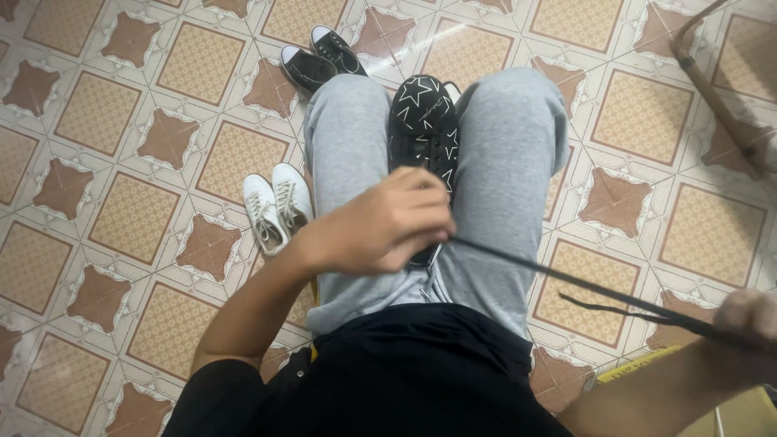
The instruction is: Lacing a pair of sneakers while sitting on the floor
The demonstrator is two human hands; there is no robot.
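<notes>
Patterned tile floor (121, 121) all round | grey-trousered knees (510, 162) flanking black star-print shoe (422, 121) on lap | white pair (277, 204) near left, black pair (322, 57) beyond knees | left hand (380, 222) curled over shoe heel, covering it | right hand (749, 320) fingers pinched shut on taut black lace (583, 287)

1. A black sneaker (423, 121) patterned with white star outlines is lying between the grey-trousered knees, toe pointing away, its rear part hidden under the left hand.
2. A black shoelace (566, 281) is stretching taut from the sneaker's near end out to the right, its loose end trailing just below.
</notes>
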